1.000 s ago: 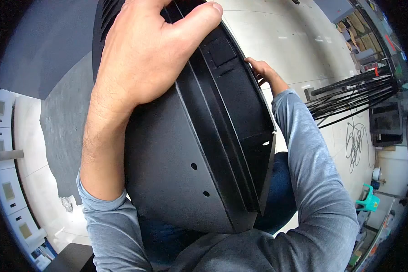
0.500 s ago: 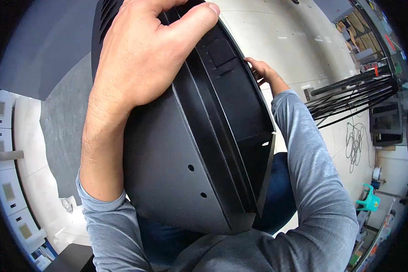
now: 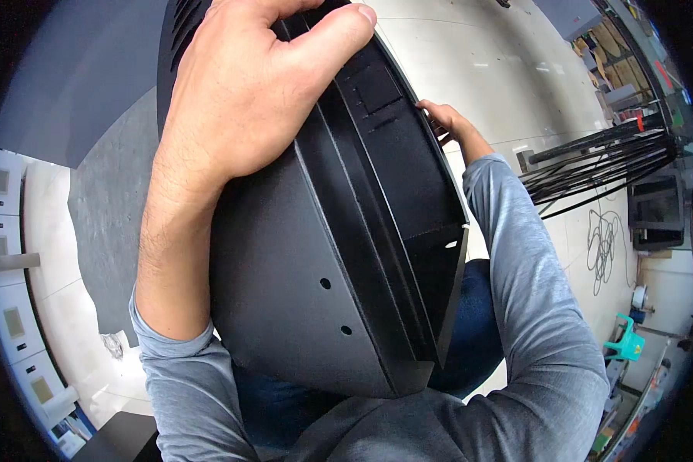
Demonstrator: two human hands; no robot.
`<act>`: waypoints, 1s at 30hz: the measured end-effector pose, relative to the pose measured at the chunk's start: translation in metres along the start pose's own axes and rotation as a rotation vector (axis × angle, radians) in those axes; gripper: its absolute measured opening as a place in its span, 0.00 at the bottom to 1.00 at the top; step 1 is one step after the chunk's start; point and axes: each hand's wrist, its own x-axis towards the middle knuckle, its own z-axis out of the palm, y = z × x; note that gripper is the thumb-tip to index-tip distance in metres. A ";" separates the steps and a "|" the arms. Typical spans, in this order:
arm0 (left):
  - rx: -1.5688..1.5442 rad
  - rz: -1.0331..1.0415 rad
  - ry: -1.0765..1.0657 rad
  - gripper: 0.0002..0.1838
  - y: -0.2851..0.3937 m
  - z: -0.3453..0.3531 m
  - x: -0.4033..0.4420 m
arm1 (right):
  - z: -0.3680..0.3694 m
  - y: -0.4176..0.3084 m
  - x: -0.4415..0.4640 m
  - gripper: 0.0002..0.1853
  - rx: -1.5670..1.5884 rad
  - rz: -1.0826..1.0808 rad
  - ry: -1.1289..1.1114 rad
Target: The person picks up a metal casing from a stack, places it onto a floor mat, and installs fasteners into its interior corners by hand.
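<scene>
A large black sheet-metal casing stands tilted over my lap, with folded ridges along its edge, two round holes in its near face and vent slots at the top left. My left hand grips its upper part, the thumb laid across the ridges. The left fingertips are cut off by the top of the view. At the casing's right edge my right hand holds on, fingers curled at the rim and partly hidden behind it.
A bundle of black rods or cables juts in from the right. Beyond it are a loose coiled cable on the tiled floor and a teal stool. A grey mat and white cabinets lie to the left.
</scene>
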 end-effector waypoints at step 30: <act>-0.028 0.004 -0.007 0.27 -0.001 -0.001 0.000 | -0.002 0.001 -0.018 0.16 0.035 -0.024 -0.071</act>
